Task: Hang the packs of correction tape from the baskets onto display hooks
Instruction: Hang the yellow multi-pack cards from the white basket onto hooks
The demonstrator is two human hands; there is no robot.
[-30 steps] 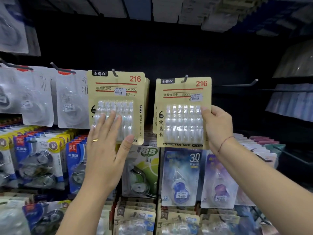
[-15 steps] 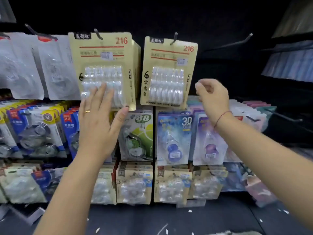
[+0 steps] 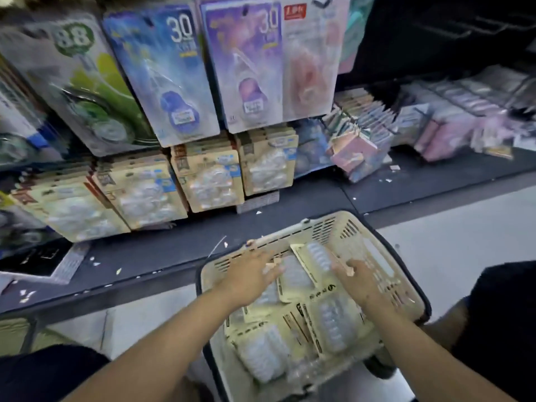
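Down in the basket [image 3: 327, 227], both hands have come from hanging: left hand [image 3: 252, 275] lies flat, fingers straight, on the correction tape packs [image 3: 333, 323]; right hand [image 3: 358, 281] grip indeterminate through blur. Another pick-up likely begins.

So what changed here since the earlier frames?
Both hands left the two hung packs and came down into the basket: the left hand lies flat on the loose packs, the right hand reaches beside it, grip blurred. The lower display packs hang as before.

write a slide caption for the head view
Left hand and right hand reach into a beige slotted plastic basket of cream-carded correction tape packs.
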